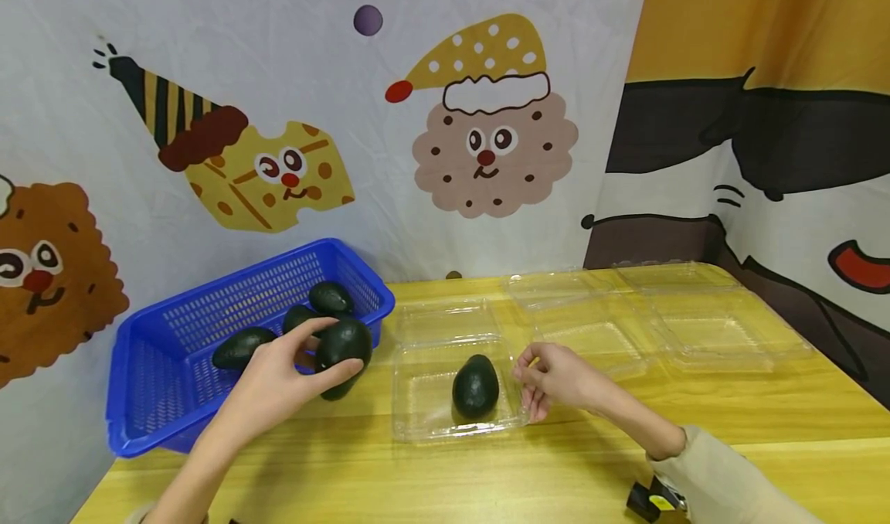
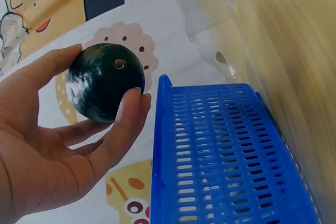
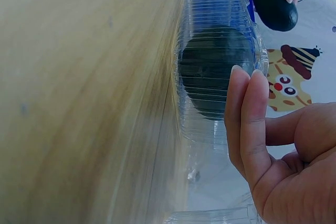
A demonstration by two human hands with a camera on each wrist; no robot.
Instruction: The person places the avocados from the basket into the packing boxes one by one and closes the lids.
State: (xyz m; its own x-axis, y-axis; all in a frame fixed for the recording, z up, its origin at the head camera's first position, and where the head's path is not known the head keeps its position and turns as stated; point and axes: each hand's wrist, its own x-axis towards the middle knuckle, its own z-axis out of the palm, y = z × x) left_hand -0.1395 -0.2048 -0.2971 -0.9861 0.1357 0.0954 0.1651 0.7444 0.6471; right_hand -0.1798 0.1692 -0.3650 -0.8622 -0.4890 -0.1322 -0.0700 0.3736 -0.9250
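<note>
My left hand grips a dark green avocado between thumb and fingers, above the table by the basket's right end. In the left wrist view the avocado shows its round stem end. Another avocado lies in the right part of an opened clear plastic clamshell box. At that box's right edge is my right hand, its fingertips right at the rim. The right wrist view shows the fingers fairly straight against the ribbed side wall, the boxed avocado behind it.
A blue perforated basket stands at the left with several avocados in it. Two more opened clear boxes lie at the back right of the wooden table. A small black object sits near the right sleeve. A cartoon-printed cloth hangs behind.
</note>
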